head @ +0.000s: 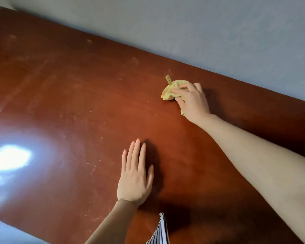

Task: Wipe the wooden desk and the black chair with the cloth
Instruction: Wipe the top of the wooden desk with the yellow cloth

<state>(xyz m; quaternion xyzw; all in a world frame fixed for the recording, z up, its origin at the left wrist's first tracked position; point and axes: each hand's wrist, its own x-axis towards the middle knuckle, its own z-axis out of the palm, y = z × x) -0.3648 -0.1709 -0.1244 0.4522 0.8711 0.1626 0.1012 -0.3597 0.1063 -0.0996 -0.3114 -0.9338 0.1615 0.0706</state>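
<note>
Right hand [192,101] grips the bunched yellow cloth [173,90], pressing it onto the wooden desk [69,88] near the far edge; left hand [136,175] lies flat, fingers straight, nearer the person.

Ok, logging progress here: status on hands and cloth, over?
Right grip holds yellow cloth, bunched, on desk near far edge. Left grip flat on desk, fingers straight. Nothing seen in cloth's path; chair not in view.
</note>
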